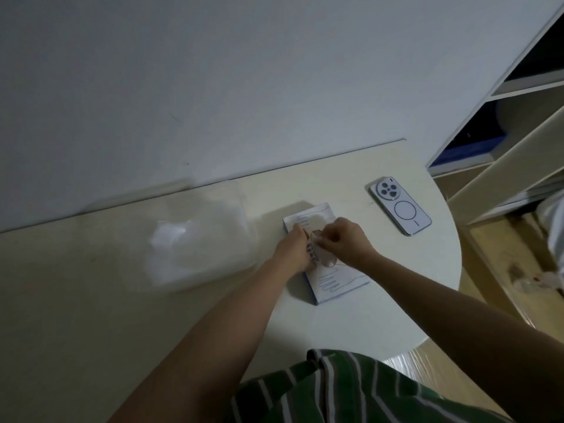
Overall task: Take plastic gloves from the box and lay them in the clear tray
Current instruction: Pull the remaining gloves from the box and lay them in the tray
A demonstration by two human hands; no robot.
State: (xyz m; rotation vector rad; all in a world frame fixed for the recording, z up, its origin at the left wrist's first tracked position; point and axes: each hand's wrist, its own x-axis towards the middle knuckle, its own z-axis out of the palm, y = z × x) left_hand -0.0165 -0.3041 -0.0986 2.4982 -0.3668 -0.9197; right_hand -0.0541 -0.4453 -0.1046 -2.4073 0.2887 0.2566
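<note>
Dim, flat, greyish light; no source is seen. A soft shadow is cast off the far-left corner of the box (338,282). The clear tray (241,227) is smeared by motion blur, edges barely resolved. The glove (317,244) at the box opening is hardly made out. Shelf (525,90) lines are slanted by wide-angle distortion.

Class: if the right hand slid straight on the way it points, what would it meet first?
Probably the left hand, close beside the right hand over the glove box; the clear tray lies beyond. Depth is unclear.
</note>
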